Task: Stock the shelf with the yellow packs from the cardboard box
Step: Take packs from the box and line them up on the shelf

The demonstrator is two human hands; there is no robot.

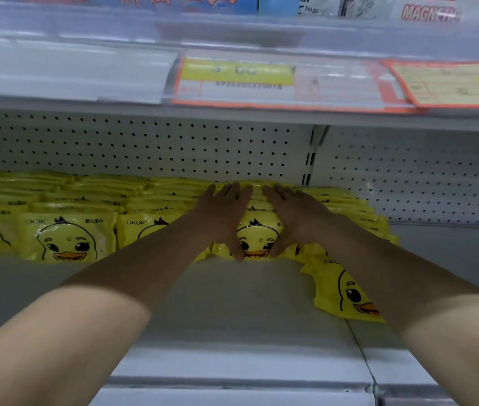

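Rows of yellow packs printed with a duck face (68, 238) stand on the grey shelf (232, 303), leaning back toward the pegboard. Both my arms reach in. My left hand (226, 215) and my right hand (293, 215) lie flat with fingers together on either side of one row of yellow packs (257, 234), thumbs at the front pack's lower edge. To the right, one loose yellow pack (346, 291) lies flat and askew on the shelf, partly under my right forearm. The cardboard box is out of view.
A white pegboard back wall (150, 148) stands behind the packs. The upper shelf's edge (232, 83) overhangs with orange and yellow price labels. A slotted upright (308, 162) divides the bay from the shelf section (452, 253) on the right.
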